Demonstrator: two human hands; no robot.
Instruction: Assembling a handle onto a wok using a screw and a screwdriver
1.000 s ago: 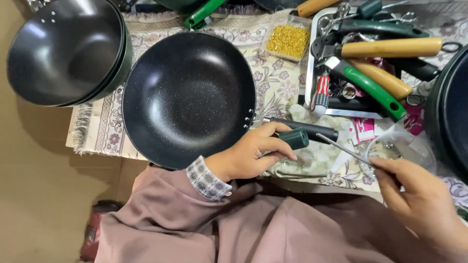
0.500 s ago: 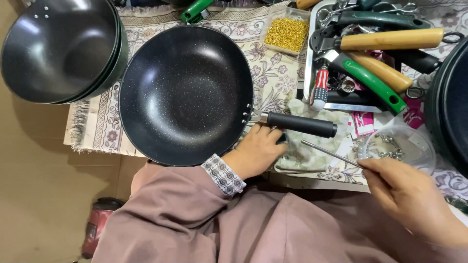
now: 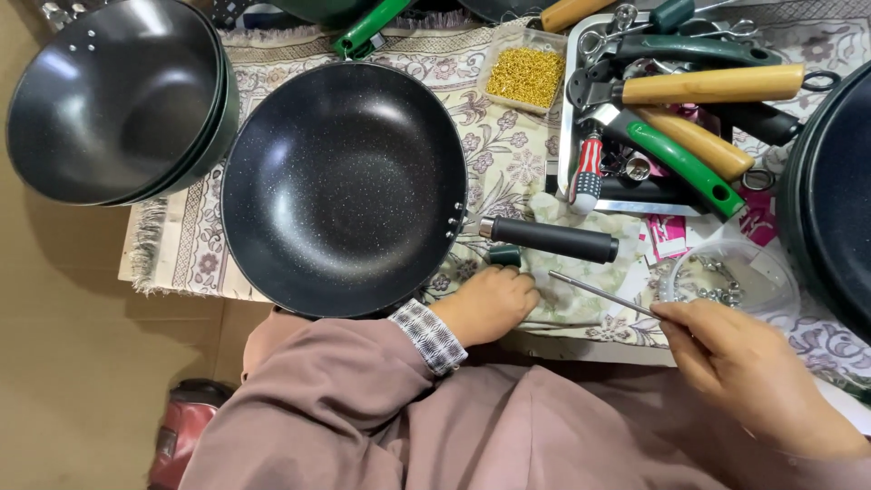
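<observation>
A black speckled wok (image 3: 345, 186) sits on a patterned cloth (image 3: 508, 150). A black tubular handle (image 3: 549, 239) lies beside the rivets on the wok's right rim. My left hand (image 3: 490, 304) is curled into a fist just below that handle, on a pale rag. The end of a dark green tool handle (image 3: 502, 256) shows at its fingers. My right hand (image 3: 744, 363) pinches a thin metal rod (image 3: 599, 292) that points up-left toward the green handle. Whether the rod and the green handle are joined is hidden.
Stacked black woks (image 3: 109, 100) stand at the upper left. A metal tray (image 3: 567, 136) holds tools with wooden and green handles. A clear box of gold-coloured bits (image 3: 524, 77), a clear tub of screws (image 3: 726, 281) and a dark pan (image 3: 835, 200) lie nearby.
My left hand has slid left and toward me, curling over the green handle. The black tubular handle now lies uncovered beside the wok. My right hand keeps the rod.
</observation>
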